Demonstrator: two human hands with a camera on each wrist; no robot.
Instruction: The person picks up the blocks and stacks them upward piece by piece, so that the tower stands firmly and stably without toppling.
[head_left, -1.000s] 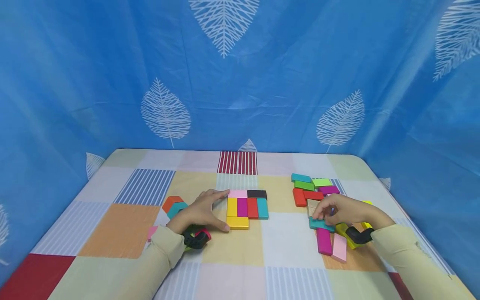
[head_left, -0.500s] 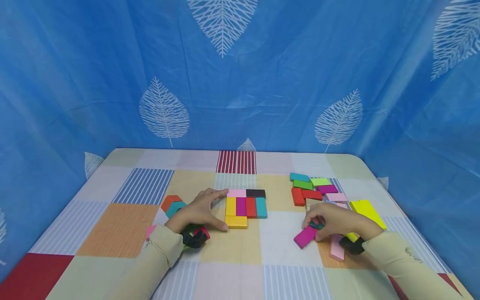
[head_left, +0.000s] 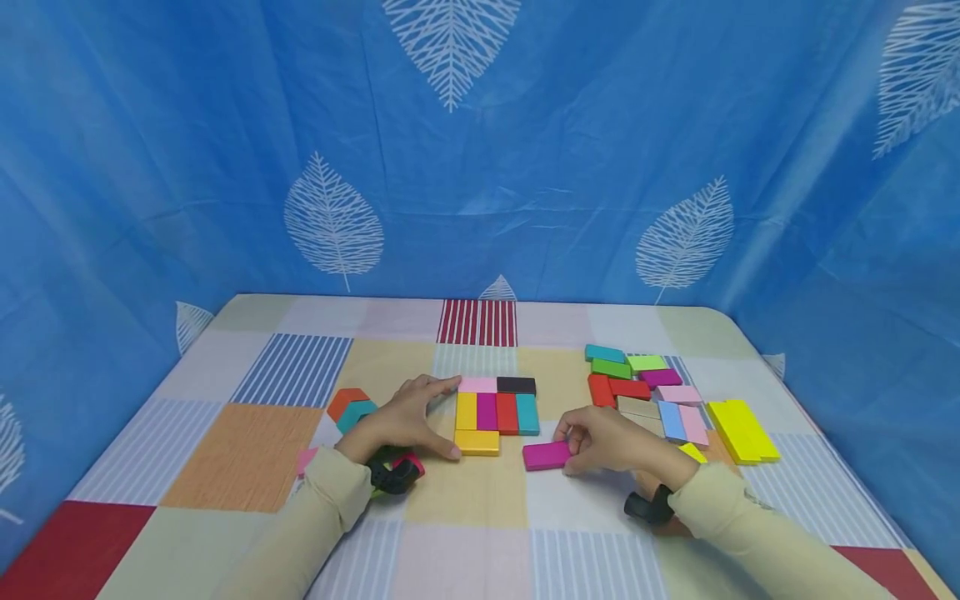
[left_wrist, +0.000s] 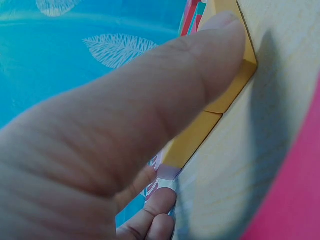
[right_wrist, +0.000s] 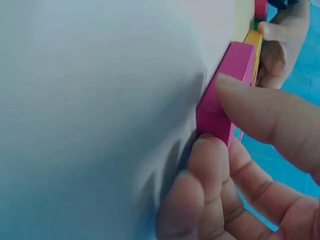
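Note:
A flat layout of wooden blocks lies mid-table in the head view, with a pink block point(head_left: 477, 385) and a black block point(head_left: 516, 385) along its back. Yellow, magenta, red and teal blocks point(head_left: 527, 414) stand side by side before them, and a yellow-orange block point(head_left: 477, 442) lies across the front left. My left hand point(head_left: 397, 421) rests at the layout's left side, thumb against the yellow-orange block and index finger by the pink one. Just right of the layout, my right hand point(head_left: 611, 437) pinches a magenta block point(right_wrist: 225, 92) between thumb and fingers, low over the cloth.
Loose blocks spread at the right, among them red point(head_left: 630, 389), light blue point(head_left: 672, 422) and two long yellow ones point(head_left: 742, 431). Under and beside the left wrist lie orange point(head_left: 347, 400), teal and pink blocks. A blue leaf-print curtain point(head_left: 480, 167) surrounds the patchwork-covered table.
My right hand has picked the magenta block out of the right-hand pile and carried it left, close to the layout. The left hand has stayed in place.

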